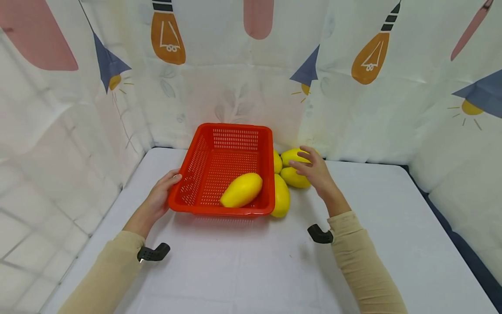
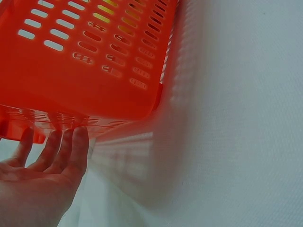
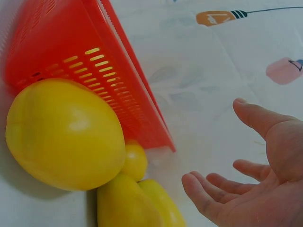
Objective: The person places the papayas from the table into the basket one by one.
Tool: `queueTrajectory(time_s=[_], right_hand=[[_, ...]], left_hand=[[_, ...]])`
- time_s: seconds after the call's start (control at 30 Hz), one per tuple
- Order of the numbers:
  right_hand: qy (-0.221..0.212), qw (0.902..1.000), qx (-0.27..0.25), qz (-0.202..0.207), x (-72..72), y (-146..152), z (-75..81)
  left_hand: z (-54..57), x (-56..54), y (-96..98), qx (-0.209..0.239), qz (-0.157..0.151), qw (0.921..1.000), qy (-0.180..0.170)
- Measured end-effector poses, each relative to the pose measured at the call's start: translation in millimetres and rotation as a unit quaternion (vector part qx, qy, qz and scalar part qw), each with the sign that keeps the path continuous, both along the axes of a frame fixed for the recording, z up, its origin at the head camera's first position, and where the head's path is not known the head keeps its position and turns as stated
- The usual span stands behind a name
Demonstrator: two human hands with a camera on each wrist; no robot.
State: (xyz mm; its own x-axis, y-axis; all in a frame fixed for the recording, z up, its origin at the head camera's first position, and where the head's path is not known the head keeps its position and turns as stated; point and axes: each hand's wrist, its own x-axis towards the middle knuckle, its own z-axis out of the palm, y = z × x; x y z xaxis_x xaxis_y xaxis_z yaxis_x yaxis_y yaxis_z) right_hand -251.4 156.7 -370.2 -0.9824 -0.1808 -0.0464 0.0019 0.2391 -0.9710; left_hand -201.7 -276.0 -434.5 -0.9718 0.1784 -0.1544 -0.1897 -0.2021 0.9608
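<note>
A red perforated plastic basket [image 1: 211, 211] is at the middle back of the white table, with one yellow mango [image 1: 242, 190] lying at its near right. My left hand [image 1: 158, 197] grips the basket's left side, thumb at the rim and fingers against the outer wall; the left wrist view shows those fingers [image 2: 78, 146] from below. Several more mangoes sit along the basket's right side, the nearest mango [image 3: 66, 135] large in the right wrist view. Over the far mangoes [image 1: 296, 178], my right hand [image 1: 319, 174] is held with spread fingers and holds nothing.
The white tabletop [image 1: 243, 266] stretches in front of the basket and off to the right. A printed white curtain [image 1: 251, 78] hangs close behind the table's back edge and along both sides. Each wrist wears a black strap mount [image 1: 154, 252].
</note>
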Motion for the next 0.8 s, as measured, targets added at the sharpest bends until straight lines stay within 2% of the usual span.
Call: queueTrajectory(time_s=[0.57,0.8], right_hand=[[-0.016,0.9997,0.014,-0.012,-0.2,11.3,-3.4],[-0.024,0.9994,0.012,-0.020,1.0,16.2,-6.5]], left_hand=[[2.9,0.7,0.5,-0.014,0.002,0.9999,-0.004],[1.7,1.1,0.5,-0.004,-0.001,1.0000,-0.001]])
